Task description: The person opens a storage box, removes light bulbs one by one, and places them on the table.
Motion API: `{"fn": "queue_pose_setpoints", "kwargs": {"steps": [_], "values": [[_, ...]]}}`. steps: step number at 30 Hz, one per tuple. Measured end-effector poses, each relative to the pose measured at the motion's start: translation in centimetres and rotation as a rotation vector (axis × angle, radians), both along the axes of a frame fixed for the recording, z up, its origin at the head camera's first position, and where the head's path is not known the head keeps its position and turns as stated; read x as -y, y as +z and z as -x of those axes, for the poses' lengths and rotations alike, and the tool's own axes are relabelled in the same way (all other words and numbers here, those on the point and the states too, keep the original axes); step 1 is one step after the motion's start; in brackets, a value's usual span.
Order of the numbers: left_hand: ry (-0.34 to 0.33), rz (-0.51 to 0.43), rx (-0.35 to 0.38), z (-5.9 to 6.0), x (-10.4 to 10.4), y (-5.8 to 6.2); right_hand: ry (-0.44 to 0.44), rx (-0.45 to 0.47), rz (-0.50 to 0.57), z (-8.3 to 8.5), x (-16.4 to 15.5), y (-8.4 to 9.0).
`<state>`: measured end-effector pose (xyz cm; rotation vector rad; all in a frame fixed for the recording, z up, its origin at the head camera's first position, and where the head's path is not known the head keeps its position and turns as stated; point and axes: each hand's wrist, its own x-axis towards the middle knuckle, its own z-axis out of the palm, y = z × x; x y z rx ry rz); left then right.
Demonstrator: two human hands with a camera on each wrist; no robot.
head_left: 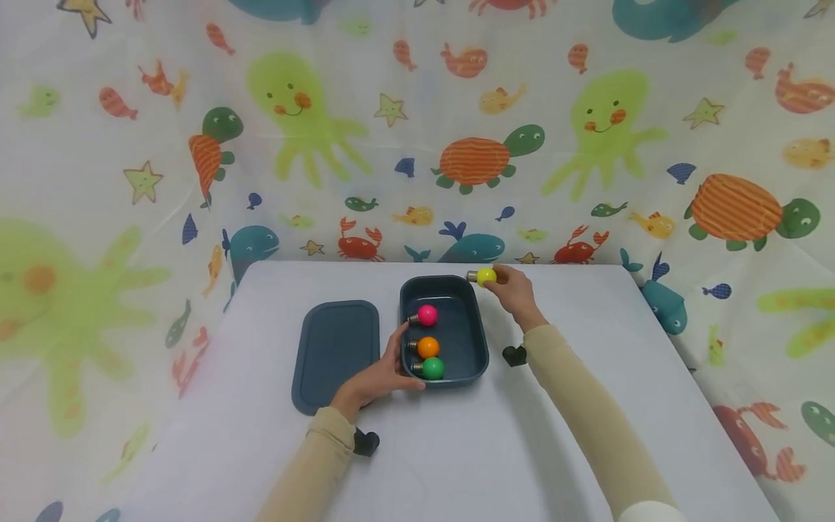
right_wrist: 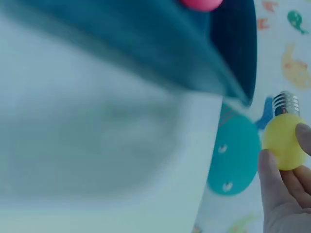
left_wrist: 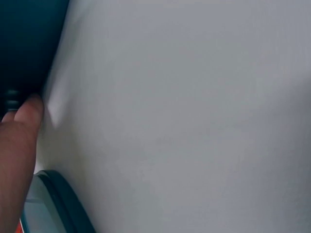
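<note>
A dark blue-grey box [head_left: 459,362] stands on the white table with three light bulbs lying inside along its left side: a pink bulb [head_left: 427,315], an orange bulb [head_left: 428,348] and a green bulb [head_left: 433,368]. My left hand [head_left: 385,373] holds the box at its near left corner, thumb along the front wall. Just beyond the box's far right corner, my right hand [head_left: 512,290] pinches a yellow bulb [head_left: 485,276] by its round globe. Its metal screw base [right_wrist: 285,103] points left in the head view, away from the palm.
Left of the box lies a flat blue-grey lid [head_left: 339,355], close to the left hand. A white cloth with sea-animal prints [head_left: 417,196] hangs behind the table's far edge. Both wrists carry small black devices [head_left: 514,356].
</note>
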<state>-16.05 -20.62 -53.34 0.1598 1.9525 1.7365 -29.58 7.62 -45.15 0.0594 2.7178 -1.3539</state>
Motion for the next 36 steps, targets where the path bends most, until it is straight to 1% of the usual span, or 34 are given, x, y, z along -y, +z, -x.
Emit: {"fn": "queue_pose_setpoints", "kwargs": {"steps": [3, 10, 16, 22, 26, 32, 36], "values": [[-0.005, -0.022, 0.002, 0.0, 0.0, 0.2, -0.024, 0.018, 0.007, 0.0, -1.5, -0.2], [-0.003, -0.031, 0.008, 0.2, 0.1, 0.4, -0.064, 0.045, 0.011, -0.1, -3.9, -1.2], [-0.009, -0.038, 0.009, 0.4, 0.2, 0.3, -0.061, 0.062, 0.002, 0.0, -5.4, -2.2], [-0.024, -0.046, 0.010, 0.8, 0.3, 0.2, -0.056, 0.063, -0.046, -0.2, -6.6, -3.3], [-0.024, -0.030, 0.008, 0.7, 0.4, 0.3, -0.051, 0.074, -0.061, -0.2, -7.2, -3.8], [-0.032, 0.008, -0.008, 0.8, 0.6, 0.4, -0.036, 0.084, -0.068, -0.2, -7.6, -4.1], [-0.041, 0.036, -0.014, 0.8, 0.5, 0.7, -0.016, 0.080, -0.086, -0.2, -8.2, -4.4]]}}
